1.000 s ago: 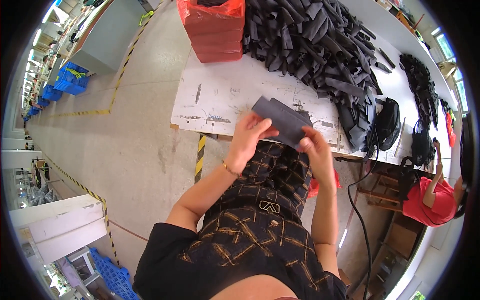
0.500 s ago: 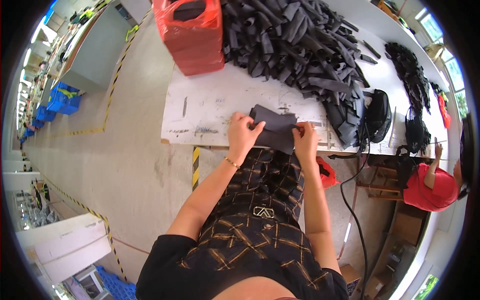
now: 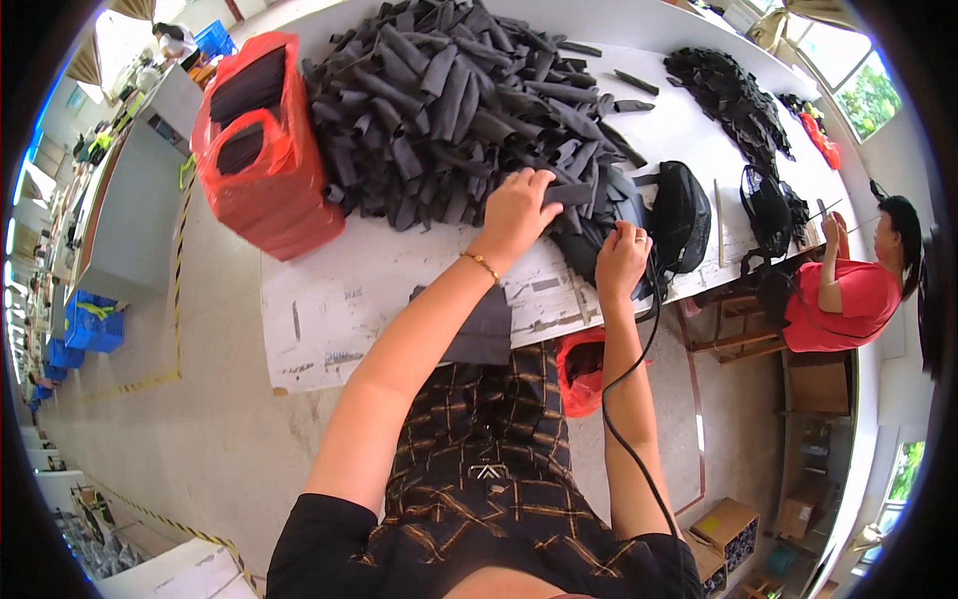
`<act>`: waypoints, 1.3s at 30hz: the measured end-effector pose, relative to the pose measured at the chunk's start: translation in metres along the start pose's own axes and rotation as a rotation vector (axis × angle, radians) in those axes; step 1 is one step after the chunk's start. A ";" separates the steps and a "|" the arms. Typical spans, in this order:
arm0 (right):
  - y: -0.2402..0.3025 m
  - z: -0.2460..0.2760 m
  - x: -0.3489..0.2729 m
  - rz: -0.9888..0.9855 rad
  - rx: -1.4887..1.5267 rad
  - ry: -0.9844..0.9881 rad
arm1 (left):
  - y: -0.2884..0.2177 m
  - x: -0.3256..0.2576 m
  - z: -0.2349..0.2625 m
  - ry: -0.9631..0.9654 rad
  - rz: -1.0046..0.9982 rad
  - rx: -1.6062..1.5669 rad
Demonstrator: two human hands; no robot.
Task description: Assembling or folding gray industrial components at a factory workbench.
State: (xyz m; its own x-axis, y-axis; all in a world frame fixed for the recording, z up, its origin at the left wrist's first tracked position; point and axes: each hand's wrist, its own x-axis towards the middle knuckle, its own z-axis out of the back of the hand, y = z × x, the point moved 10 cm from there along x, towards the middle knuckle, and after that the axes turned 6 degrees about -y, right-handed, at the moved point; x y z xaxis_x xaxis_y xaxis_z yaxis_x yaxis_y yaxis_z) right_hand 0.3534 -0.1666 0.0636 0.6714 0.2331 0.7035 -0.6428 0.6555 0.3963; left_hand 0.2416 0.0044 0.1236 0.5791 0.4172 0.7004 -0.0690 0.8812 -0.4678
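My left hand [image 3: 514,218] reaches to the near edge of a big heap of dark grey fabric pieces [image 3: 439,110]. Between its thumb and fingers is one rolled fabric piece [image 3: 569,195]. Farther right, my right hand [image 3: 624,262] has its fingertips pinched together at the edge of flat-lying grey fabric [image 3: 627,205]; the fingers partly hide what they grip. Another dark fabric piece [image 3: 487,324] lies flat at the table's front edge, partly covered by my left forearm.
A red plastic bag [image 3: 274,195] full of dark pieces stands left of the heap on the white table [image 3: 309,319]. To the right are a black pouch [image 3: 682,218] and a black cable [image 3: 624,439]. A co-worker in red [image 3: 843,304] sits farther right; a red bag [image 3: 582,374] hangs below the table.
Both hands have let go of the fabric piece they held at the table's front edge, which now lies there. They have moved up and right to the heap. The view has shifted right.
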 end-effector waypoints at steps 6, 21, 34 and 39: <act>-0.027 -0.043 0.027 -0.052 -0.260 0.040 | 0.019 -0.003 -0.033 0.096 0.051 0.052; -0.008 -0.007 -0.031 0.106 -0.038 0.298 | 0.054 -0.016 0.016 -0.214 0.265 -0.251; 0.019 0.012 -0.101 -0.498 0.719 0.517 | 0.093 -0.117 0.060 -0.206 1.024 -1.414; 0.025 0.023 -0.103 -0.142 0.376 0.521 | 0.097 -0.118 0.101 -0.216 0.706 -0.887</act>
State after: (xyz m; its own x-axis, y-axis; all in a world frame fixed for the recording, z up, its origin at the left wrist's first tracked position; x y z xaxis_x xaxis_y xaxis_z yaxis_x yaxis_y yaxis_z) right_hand 0.2598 -0.1906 0.0148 0.7893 0.5419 0.2888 -0.5563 0.4319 0.7099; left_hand 0.0845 0.0625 0.0498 0.4817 0.8598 0.1696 0.3225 0.0060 -0.9465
